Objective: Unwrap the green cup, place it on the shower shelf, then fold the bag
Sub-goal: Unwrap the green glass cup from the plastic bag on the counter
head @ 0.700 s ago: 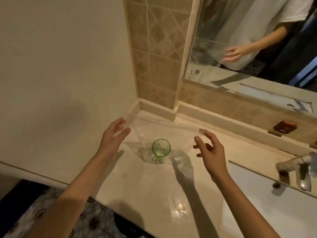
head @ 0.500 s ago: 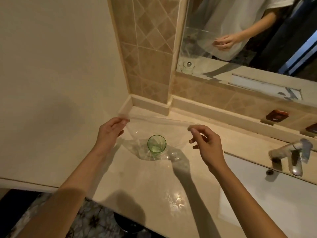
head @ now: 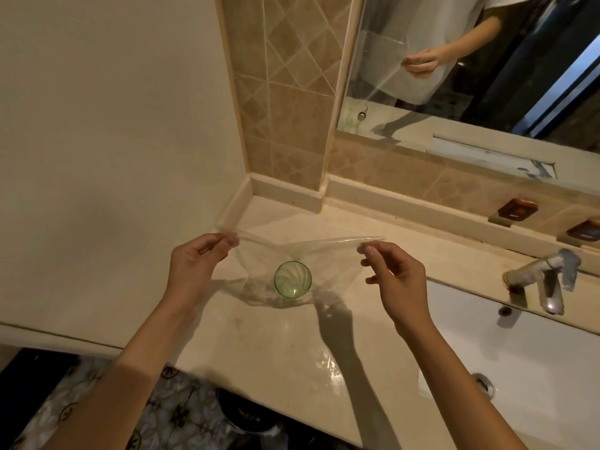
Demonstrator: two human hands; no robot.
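A small green glass cup [head: 292,279] stands upright on the beige counter [head: 282,345], inside the mouth of a clear plastic bag [head: 328,254]. My left hand [head: 198,264] pinches the bag's left top edge between thumb and fingers. On the other side my right hand [head: 394,277] pinches the right top edge. The film is stretched taut between the two hands, just behind and above the cup. The bag's lower part lies crumpled around the cup's base.
A white sink [head: 519,352] with a metal tap [head: 542,280] lies to the right. A mirror [head: 470,66] and tiled wall [head: 285,92] rise behind the counter, a plain wall [head: 107,141] at the left. Two brown soap holders [head: 516,211] sit on the back ledge.
Both hands closed from open fingers onto the bag's top edge and pulled it apart, stretching the film wider. The cup stays in place on the counter.
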